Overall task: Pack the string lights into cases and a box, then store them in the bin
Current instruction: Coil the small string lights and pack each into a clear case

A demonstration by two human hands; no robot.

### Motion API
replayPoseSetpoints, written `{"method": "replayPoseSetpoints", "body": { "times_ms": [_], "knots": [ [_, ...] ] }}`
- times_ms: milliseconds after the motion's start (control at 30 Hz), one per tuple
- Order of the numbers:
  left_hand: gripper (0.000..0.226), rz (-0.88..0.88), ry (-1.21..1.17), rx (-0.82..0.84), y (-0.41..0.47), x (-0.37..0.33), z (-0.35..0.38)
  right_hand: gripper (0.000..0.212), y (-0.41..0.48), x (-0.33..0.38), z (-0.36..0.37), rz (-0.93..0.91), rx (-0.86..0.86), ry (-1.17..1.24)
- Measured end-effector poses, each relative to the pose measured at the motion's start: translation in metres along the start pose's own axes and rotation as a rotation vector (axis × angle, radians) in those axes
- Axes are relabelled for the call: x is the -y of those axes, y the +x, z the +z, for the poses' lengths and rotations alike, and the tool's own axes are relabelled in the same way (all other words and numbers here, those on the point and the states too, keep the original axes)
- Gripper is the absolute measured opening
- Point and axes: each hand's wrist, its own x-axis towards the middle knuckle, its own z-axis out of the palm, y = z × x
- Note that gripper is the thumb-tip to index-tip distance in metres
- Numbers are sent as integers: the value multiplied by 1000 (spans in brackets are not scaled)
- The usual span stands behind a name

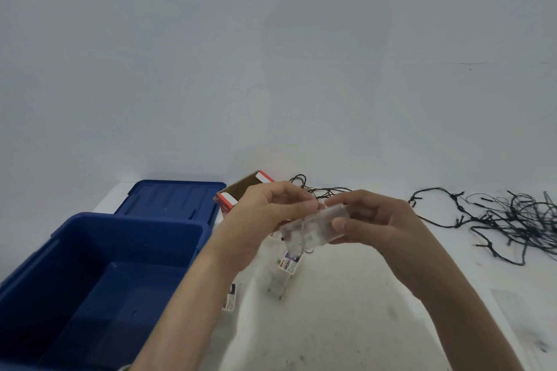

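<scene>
- Forearms come in from 6 o'clock over a white table (346,295); clock bearings below are read from the held case.
- Clear plastic case (313,226) is held off the table, between both hands. Contents pale and blurred; cannot make them out.
- Left hand (265,211): fingers curled over the case's upper left end, gripping it.
- Right hand (376,220): thumb flat on the case's front face, fingers wrapped behind. The hands are close together, both clamped on the one case.
- Blue storage bin (135,238) at 8 o'clock, open.
- Blue lid (171,197) at 9 o'clock, lying flat just behind the bin.
- Red-and-white cardboard box (238,188) at 10 o'clock, flaps open, brown inside, partly hidden by the left hand.
- Dark string lights (512,220), a loose tangle at 3 o'clock on the table, well apart from the hands.
- Short dark strand (319,189) at 12 o'clock, just past the fingertips.
- Two small labelled packs on the table: one (289,265) at 6 o'clock, one (230,297) at 7 o'clock near the bin.
</scene>
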Motion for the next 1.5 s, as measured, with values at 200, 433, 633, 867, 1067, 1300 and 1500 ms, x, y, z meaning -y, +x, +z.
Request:
{"method": "replayPoseSetpoints", "body": {
  "times_ms": [200, 433, 633, 867, 1067, 1300, 1500],
  "knots": [
    [7, -173, -282, 108, 1, 5, 0, 23, 2, -3, -5, 54, 99, 188],
    [24, -242, -547, 194, 0, 19, 0, 22, 3, -8, -2, 152, 173, 410],
    [25, -32, -514, 176, -5, 22, 3, 59, 5, -13, 2, 202, 200, 581],
    [22, 264, -366, 6, -12, 33, 13, 43, 4, -16, 14, 174, 54, 848],
    [20, 168, -199, -130, -18, 31, 26, 31, 1, -24, 28, 45, -175, 626],
    [22, 100, -97, -181, -18, 48, 22, 36, 0, -37, 20, -107, -196, -220],
    [15, 152, -36, -165, -20, 46, 18, 26, 3, -33, 22, -169, -126, -274]
  ]
}}
